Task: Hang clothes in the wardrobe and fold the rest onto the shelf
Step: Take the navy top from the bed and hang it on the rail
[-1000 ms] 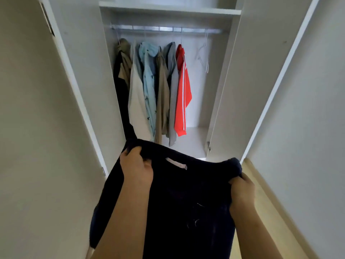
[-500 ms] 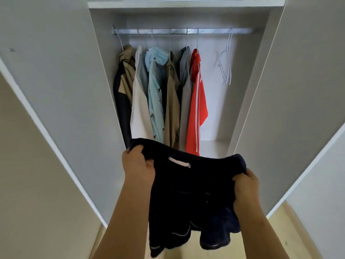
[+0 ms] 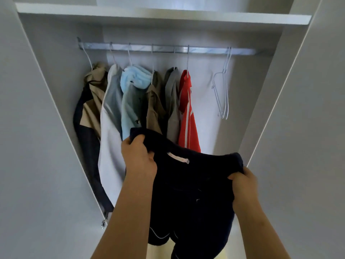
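Note:
I hold a dark navy pair of shorts (image 3: 192,193) by the waistband in front of the open wardrobe. My left hand (image 3: 139,158) grips the waistband's left end, raised higher. My right hand (image 3: 242,181) grips its right end, lower. A pale label shows inside the waistband. Behind it, several garments hang on the metal rail (image 3: 168,49), among them a light blue shirt (image 3: 132,101) and a red top (image 3: 186,113). Empty white hangers (image 3: 223,94) hang at the rail's right. A white shelf (image 3: 162,14) runs above the rail.
The wardrobe's white side walls (image 3: 46,128) and open doors stand close on both sides. Right of the red top the hanging space holds only the hangers. A strip of pale floor shows at the bottom.
I have stepped closer to the wardrobe and the view has tilted up. Both hands have lifted the shorts, the left hand higher than before. The legs now hang down bunched.

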Demonstrator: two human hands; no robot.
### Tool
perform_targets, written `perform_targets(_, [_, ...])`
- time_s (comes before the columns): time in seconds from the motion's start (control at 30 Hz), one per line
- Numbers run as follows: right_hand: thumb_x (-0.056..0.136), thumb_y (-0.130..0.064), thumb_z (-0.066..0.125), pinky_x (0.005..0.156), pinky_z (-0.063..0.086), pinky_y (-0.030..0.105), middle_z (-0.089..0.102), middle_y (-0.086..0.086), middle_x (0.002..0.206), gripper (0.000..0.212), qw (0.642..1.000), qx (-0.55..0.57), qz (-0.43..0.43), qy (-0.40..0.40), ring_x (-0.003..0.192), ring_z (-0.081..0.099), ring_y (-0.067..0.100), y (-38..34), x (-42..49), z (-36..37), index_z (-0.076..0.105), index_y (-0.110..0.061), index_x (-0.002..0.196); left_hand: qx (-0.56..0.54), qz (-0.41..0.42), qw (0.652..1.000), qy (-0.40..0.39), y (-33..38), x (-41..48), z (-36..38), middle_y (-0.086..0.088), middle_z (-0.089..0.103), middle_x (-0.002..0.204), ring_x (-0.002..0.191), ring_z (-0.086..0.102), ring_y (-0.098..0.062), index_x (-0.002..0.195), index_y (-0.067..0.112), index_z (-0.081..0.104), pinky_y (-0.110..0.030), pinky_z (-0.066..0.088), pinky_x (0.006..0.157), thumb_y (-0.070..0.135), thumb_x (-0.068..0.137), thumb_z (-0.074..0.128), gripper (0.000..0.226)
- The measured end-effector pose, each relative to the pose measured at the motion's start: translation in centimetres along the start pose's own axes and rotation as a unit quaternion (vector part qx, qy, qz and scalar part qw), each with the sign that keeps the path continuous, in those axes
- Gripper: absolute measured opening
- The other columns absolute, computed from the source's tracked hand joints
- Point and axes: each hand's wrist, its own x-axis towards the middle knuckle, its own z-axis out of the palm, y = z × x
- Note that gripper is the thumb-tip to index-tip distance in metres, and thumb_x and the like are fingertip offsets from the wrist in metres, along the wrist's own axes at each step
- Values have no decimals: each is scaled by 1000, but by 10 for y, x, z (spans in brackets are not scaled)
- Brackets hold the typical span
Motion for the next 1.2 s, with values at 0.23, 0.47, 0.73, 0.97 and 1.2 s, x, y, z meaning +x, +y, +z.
perform_targets(0.23, [74,9,42,63,52,31,68,-1,64,39,999,-22,-24,-31,64,64,16,1,89,12,69,-20,77,88,70,993,47,-25,38,52,-8,57,85,68,55,-19,81,24,50,-28,47,58,5,88,50,20])
perform_targets(0.47, [84,0,47,61,40,21,67,-3,68,30,996,23,-67,-46,65,59,10,-32,187,18,63,-21,70,77,57,993,71,-68,63,125,-3,53,70,49,53,-11,79,21,49,-16,44,41,1,89,49,22])
perform_targets(0.73, [80,-8,65,85,30,17,44,16,134,49,935,-228,-272,10,119,44,30,-100,268,51,54,-19,127,47,80,991,92,-87,78,172,-2,54,47,30,48,-3,72,18,51,-13,40,36,-3,89,45,28])
perform_targets(0.97, [82,8,55,81,28,12,30,15,143,73,931,-249,-266,-38,119,44,30,-102,304,84,33,-27,143,28,63,991,111,-79,103,183,-5,52,44,26,45,-4,69,14,48,-13,36,32,-4,90,44,28])
perform_targets(1.2, [89,8,39,89,33,23,50,21,130,54,924,-256,-283,31,116,49,34,-106,328,90,42,-11,139,22,25,991,129,-80,142,196,-3,55,64,32,52,-6,93,17,58,-13,41,34,1,89,49,18])
